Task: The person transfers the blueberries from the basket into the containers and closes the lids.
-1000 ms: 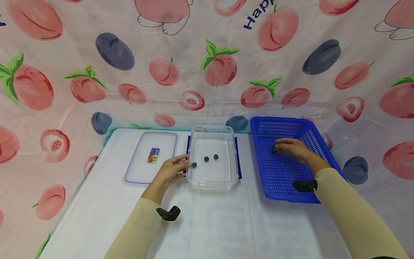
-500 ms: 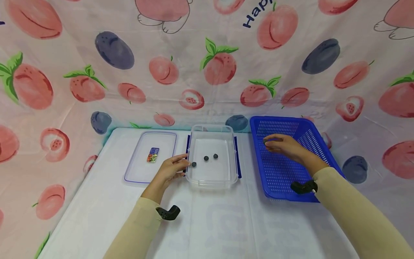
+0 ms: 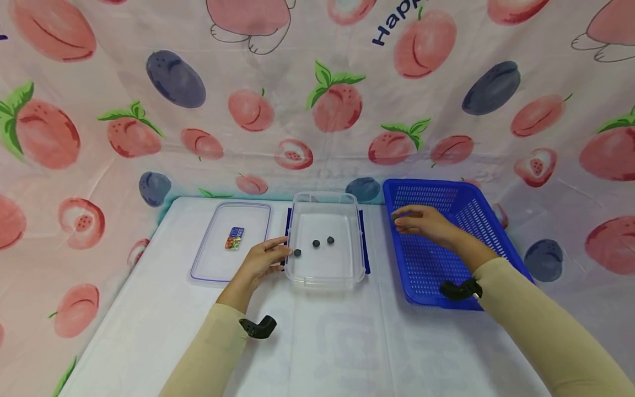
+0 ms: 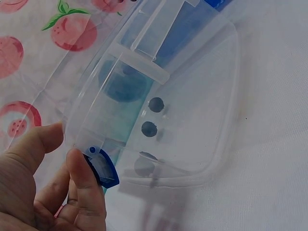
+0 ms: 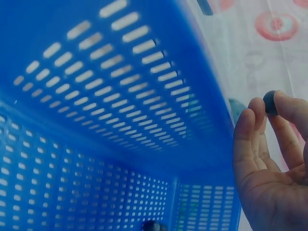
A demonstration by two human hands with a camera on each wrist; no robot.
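Observation:
A clear plastic box with blue side latches stands open mid-table, and several blueberries, dark and round, lie on its floor, one blueberry near the middle. My left hand holds the box's left side, fingers at the blue latch. Over the left rim of the blue basket, my right hand pinches a blueberry between thumb and fingertips. Down in the basket's corner the right wrist view shows more dark berries, partly cut off by the frame edge.
Left of the box lies its clear lid with a blue rim, a colourful label on it. A white cloth covers the table. Behind hangs a fruit-print curtain.
My right hand has lifted the blueberry from inside the basket and moved left to the basket's left rim. The left hand stays on the box.

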